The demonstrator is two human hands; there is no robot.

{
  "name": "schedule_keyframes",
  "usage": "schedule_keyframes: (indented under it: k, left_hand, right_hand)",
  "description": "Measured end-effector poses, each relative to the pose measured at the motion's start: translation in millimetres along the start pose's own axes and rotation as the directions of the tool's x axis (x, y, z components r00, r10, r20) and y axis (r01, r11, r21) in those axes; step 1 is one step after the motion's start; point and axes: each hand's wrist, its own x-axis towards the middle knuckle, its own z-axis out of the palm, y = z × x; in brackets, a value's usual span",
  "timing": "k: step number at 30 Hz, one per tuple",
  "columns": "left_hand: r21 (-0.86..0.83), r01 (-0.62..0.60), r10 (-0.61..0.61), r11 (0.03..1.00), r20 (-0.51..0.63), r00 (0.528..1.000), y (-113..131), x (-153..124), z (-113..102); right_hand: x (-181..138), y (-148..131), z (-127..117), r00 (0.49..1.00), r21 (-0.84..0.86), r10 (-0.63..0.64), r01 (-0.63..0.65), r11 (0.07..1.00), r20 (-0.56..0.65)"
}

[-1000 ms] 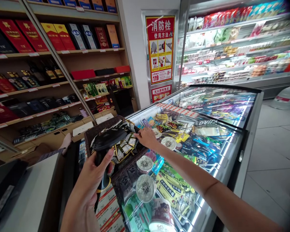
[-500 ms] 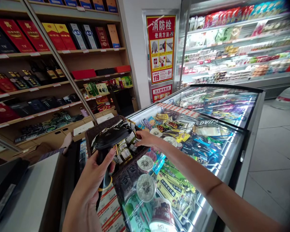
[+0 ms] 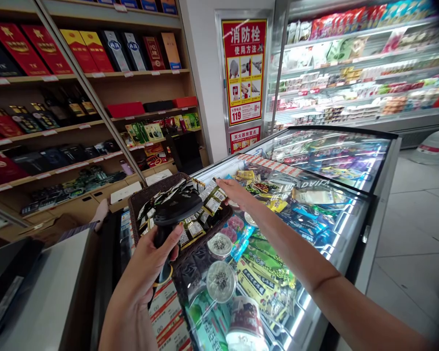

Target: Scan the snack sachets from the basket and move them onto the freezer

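Observation:
My left hand (image 3: 149, 265) is wrapped round the grip of a black barcode scanner (image 3: 177, 207), its head over a brown wicker basket (image 3: 161, 184). Dark and gold snack packets (image 3: 190, 234) fill the basket, partly hidden by the scanner. At the basket's right side, my right hand (image 3: 236, 192) pinches one small snack packet (image 3: 212, 200) by its upper edge. Its printed back, with white label patches, faces up towards me. The packet is just right of the scanner head.
The basket rests at the edge of a glass-topped freezer (image 3: 382, 202) holding ice creams and several lidded cups (image 3: 221, 282). Price labels (image 3: 170, 317) line its near side. A white counter (image 3: 54, 292) stands left. Shelves (image 3: 139, 75) of boxed goods stand behind; another person's limb (image 3: 101, 214) shows at left.
My right hand has risen slightly from the basket with a packet, which now shows clearly. The scanner has shifted a little to the right.

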Motion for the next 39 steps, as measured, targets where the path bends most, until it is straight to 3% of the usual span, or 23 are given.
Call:
schedule_keyframes:
  k: [7, 14, 17, 19, 22, 24, 27, 30, 33, 36, 39]
  left_hand:
    - [0.095, 0.005, -0.013, 0.995, 0.093, 0.996, -3.2, 1.1, -0.4]
    - [0.068, 0.018, -0.026, 0.998, 0.122, 0.992, 0.5, -1.8, 2.1]
    - [0.070, 0.007, -0.015, 0.998, 0.121, 0.993, 1.4, -1.5, 1.8]
    - [0.082, 0.011, -0.019, 0.997, 0.105, 0.994, 2.1, -0.9, 0.0]
    - [0.099, -0.001, -0.006, 0.995, 0.070, 0.998, 2.2, 0.3, -4.1]
    - [0.074, -0.029, 0.027, 0.997, 0.036, 0.999, 1.6, 0.8, -6.3]
    - [0.029, -0.051, 0.051, 0.998, -0.009, 0.999, 0.9, 0.4, -7.2]
    - [0.047, -0.031, 0.032, 0.998, -0.017, 0.999, 1.1, -0.2, -6.9]
    - [0.055, -0.027, 0.028, 0.998, -0.020, 0.999, 1.1, 0.5, -7.4]
    - [0.047, -0.026, 0.027, 0.999, -0.026, 0.999, 0.3, 2.1, -8.4]
    - [0.058, -0.018, 0.020, 0.998, -0.034, 0.999, 0.2, 2.7, -8.5]
  right_hand:
    - [1.8, -4.8, -12.0, 0.991, -0.067, -0.009, 0.000, 0.998, -0.132]
    - [1.7, -3.1, -11.3, 0.991, -0.065, -0.032, 0.024, 0.998, -0.130]
    - [1.7, -5.1, -12.7, 0.992, -0.170, -0.050, 0.030, 0.985, -0.112]
    - [3.4, -6.1, -19.4, 0.984, -0.392, -0.101, 0.035, 0.919, -0.148]
    - [7.0, -3.3, -36.8, 0.940, -0.735, -0.202, -0.070, 0.674, -0.274]
    - [8.4, 1.1, -47.3, 0.905, -0.811, -0.202, -0.215, 0.544, -0.375]
    - [7.9, 7.1, -49.3, 0.865, -0.833, -0.215, -0.326, 0.447, -0.453]
    - [3.7, 8.6, -27.2, 0.906, -0.893, -0.275, -0.195, 0.405, -0.322]
    - [-7.1, 8.9, 12.4, 0.989, -0.889, -0.147, 0.051, 0.455, -0.019]
    - [-22.5, 11.9, 50.2, 0.981, -0.825, -0.014, 0.169, 0.539, 0.193]
    - [-30.9, 15.9, 67.3, 0.955, -0.744, 0.015, 0.220, 0.630, 0.295]
